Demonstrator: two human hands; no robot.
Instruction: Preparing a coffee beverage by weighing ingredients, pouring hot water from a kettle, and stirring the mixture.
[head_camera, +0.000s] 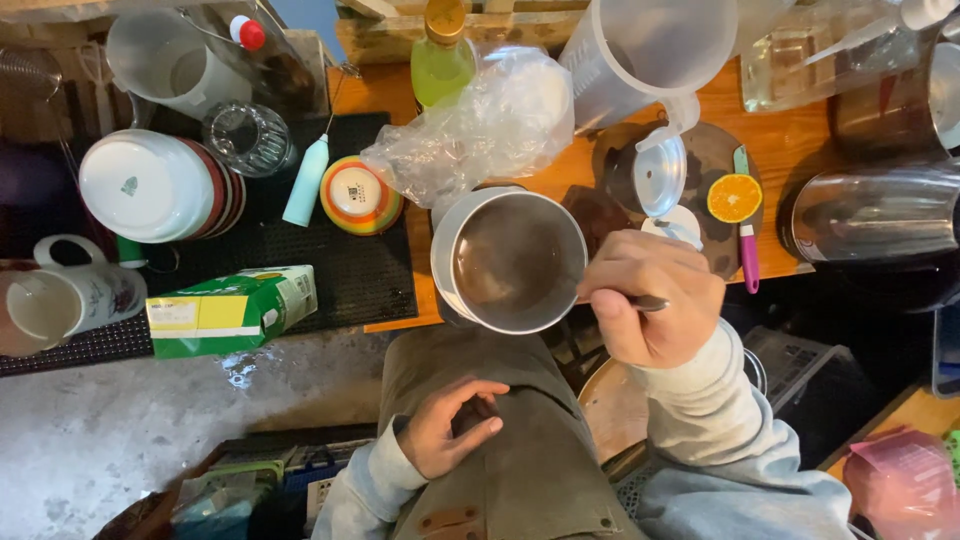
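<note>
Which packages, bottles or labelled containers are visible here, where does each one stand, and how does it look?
Carton: lying on its side, left on the black mat; box-shaped, green and yellow.
Bottle: upright at the top centre; yellow-green with an orange cap.
Tube: lying on the mat beside the striped bowl; slim, pale turquoise.
Plastic bag: crumpled behind the metal pot; clear.

An orange-brown wooden worktop (560, 185) carries a black ribbed rubber mat (370, 270), a crumpled clear plastic bag (480, 125), a round steel pot (515, 262), and a halved orange (734, 197).
</note>
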